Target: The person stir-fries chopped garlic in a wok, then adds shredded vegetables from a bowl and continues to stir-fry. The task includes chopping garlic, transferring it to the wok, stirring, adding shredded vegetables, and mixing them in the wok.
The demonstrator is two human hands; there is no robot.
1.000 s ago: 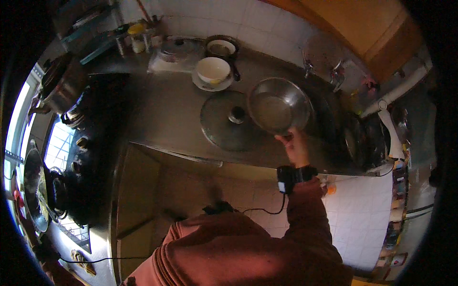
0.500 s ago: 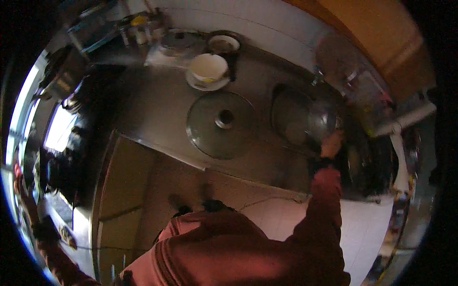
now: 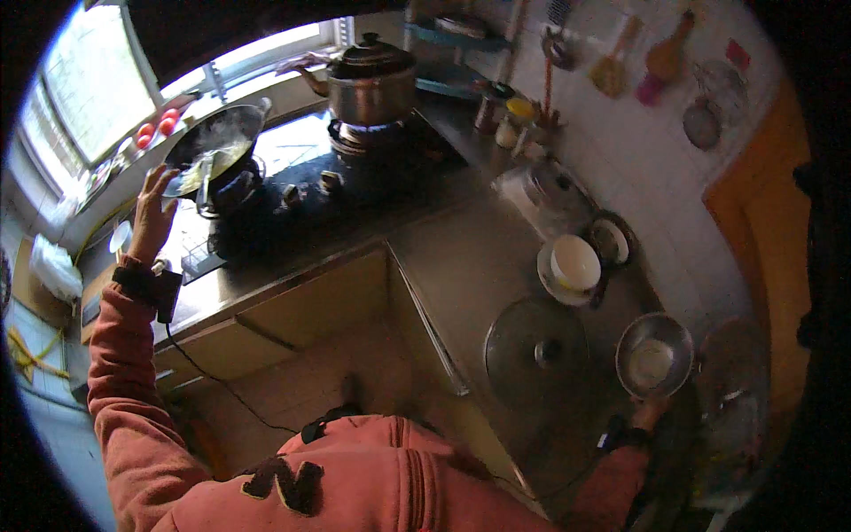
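My right hand grips the near rim of a shiny metal bowl, which has something pale at its bottom. The bowl is right of a round glass lid with a dark knob. At the far left, my left hand reaches up to the near edge of a dark wok, its thumb apart from the fingers. Whether the fingertips touch the wok is unclear. Pale, steaming food lies in the wok, with a spatula leaning in it.
A metal kettle sits over a lit burner on the black stove. Beyond the lid stand a white bowl on a plate and another bowl. Red tomatoes lie by the window. Utensils hang on the tiled wall.
My view has swung left toward the stove. My right hand has brought the metal bowl from the sink to beside the lid. My left hand still reaches toward the stove side.
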